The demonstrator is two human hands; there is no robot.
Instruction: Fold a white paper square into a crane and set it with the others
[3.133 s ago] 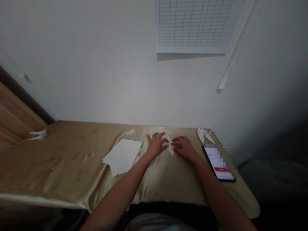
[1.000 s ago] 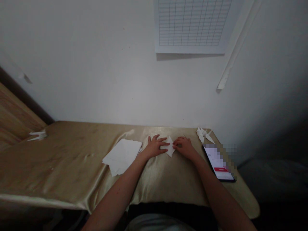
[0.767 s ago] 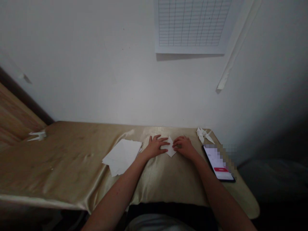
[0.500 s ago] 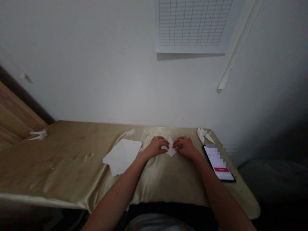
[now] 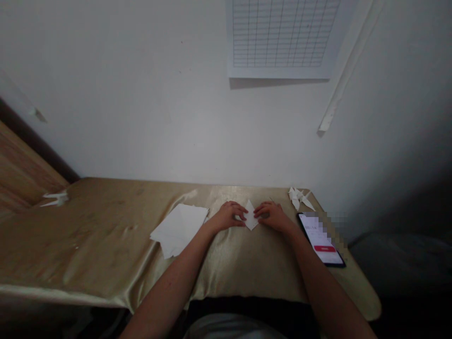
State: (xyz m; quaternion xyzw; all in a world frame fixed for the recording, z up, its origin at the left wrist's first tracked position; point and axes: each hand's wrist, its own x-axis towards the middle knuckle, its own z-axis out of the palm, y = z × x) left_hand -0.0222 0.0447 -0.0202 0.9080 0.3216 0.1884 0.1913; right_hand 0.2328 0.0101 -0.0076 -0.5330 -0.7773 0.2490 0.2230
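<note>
Both hands at the far middle of the table (image 5: 106, 245), which has a shiny gold cloth over it. Left hand (image 5: 226, 217) and right hand (image 5: 273, 216) sit either side of a small folded paper (image 5: 250, 217), touching it. The paper lies flat on the cloth between them, in a diamond or kite shape with the point toward the wall.

Fingers on both hands are curled in, with the tips on the paper's left and right edges. Too small to tell whether they pinch a flap or just press it down.

Progress, judged from the layout: the piece has several folds in it but is flat, not a finished shape like the little paper birds (image 5: 299, 197) lying well to the right near the wall, so it is part-way. A stack of plain sheets (image 5: 180, 227) sits just left of the left wrist, unfolded.

A phone (image 5: 321, 239) with its screen lit lies beside the right forearm. Another white paper figure (image 5: 54, 197) lies at the far left edge – details unclear. A grid chart (image 5: 282, 35) hangs on the wall above
</note>
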